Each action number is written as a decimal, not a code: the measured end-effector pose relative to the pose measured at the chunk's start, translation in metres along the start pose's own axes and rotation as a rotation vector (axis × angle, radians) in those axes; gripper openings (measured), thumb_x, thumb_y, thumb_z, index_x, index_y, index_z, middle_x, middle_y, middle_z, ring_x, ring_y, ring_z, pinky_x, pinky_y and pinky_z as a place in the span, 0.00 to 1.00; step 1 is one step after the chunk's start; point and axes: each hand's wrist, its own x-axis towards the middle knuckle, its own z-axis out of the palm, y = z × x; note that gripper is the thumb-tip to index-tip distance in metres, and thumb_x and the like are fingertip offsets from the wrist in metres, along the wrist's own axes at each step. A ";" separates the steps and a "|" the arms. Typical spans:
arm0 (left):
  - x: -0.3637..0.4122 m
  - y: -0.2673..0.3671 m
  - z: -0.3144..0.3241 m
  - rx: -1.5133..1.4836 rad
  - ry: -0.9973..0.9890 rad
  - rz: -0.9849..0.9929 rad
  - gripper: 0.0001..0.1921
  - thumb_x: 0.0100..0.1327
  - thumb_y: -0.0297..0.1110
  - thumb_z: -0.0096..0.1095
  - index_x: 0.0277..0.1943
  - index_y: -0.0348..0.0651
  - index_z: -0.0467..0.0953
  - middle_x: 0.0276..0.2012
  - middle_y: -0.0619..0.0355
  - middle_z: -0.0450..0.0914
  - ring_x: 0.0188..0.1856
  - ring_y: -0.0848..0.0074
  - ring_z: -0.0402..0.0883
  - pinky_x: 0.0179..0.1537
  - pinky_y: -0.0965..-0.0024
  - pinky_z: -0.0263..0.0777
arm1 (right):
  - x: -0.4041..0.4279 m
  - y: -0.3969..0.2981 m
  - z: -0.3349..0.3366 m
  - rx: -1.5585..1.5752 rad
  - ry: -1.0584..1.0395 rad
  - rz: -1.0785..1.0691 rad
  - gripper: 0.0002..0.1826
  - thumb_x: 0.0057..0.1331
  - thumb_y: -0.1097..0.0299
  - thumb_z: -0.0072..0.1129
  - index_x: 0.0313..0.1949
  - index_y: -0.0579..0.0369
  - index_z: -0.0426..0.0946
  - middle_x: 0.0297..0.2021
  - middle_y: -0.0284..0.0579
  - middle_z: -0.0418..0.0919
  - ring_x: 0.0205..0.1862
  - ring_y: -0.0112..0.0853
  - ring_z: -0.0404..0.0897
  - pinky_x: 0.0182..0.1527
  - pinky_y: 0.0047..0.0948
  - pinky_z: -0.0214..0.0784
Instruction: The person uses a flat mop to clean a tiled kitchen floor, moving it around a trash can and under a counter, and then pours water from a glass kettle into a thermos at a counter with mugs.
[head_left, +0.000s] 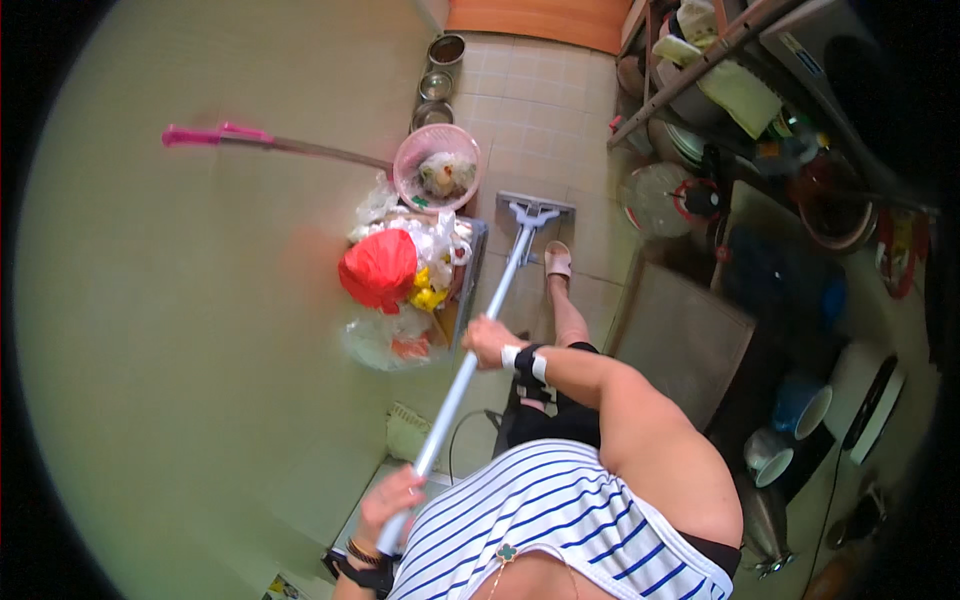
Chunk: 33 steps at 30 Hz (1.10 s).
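Observation:
A sponge mop's pale blue pole (448, 405) runs diagonally from beside my body to the floor. My right hand (491, 342) grips it about midway, with black and white bands on the wrist. Around the pole's upper end, low in the view, my left hand (388, 506) is closed; bracelets and a black band circle that wrist. The mop head (535, 204) rests on the tiled floor (555, 169), just ahead of my foot in a pink slipper (558, 259).
Along the left wall stand metal bowls (433, 115), a pink basket (436, 204) holding a bag, and a red plastic bag (379, 270) among other bags on a crate. To the right are a metal shelf rack (694, 71), a leaning board (679, 337) and a blue cup (802, 409).

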 end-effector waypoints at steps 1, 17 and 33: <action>-0.004 -0.007 -0.002 -0.159 0.117 0.049 0.11 0.51 0.35 0.62 0.34 0.36 0.75 0.41 0.47 0.78 0.48 0.55 0.75 0.50 0.59 0.67 | 0.002 -0.004 0.001 -0.027 0.133 0.038 0.05 0.38 0.65 0.60 0.17 0.47 0.73 0.19 0.40 0.72 0.29 0.36 0.73 0.34 0.35 0.64; -0.003 -0.045 -0.022 -0.531 0.416 0.200 0.13 0.53 0.29 0.53 0.16 0.39 0.64 0.17 0.58 0.69 0.28 0.70 0.72 0.51 0.55 0.61 | 0.056 -0.012 0.045 -0.072 0.400 0.220 0.06 0.38 0.65 0.59 0.17 0.49 0.72 0.19 0.42 0.74 0.28 0.38 0.75 0.35 0.34 0.64; -0.198 0.000 0.118 -0.389 0.324 -0.139 0.04 0.45 0.24 0.57 0.22 0.38 0.69 0.25 0.53 0.74 0.43 0.61 0.74 0.55 0.52 0.59 | -0.088 -0.099 0.130 0.008 -0.209 -0.052 0.07 0.37 0.64 0.60 0.19 0.49 0.77 0.19 0.45 0.75 0.28 0.40 0.76 0.36 0.35 0.68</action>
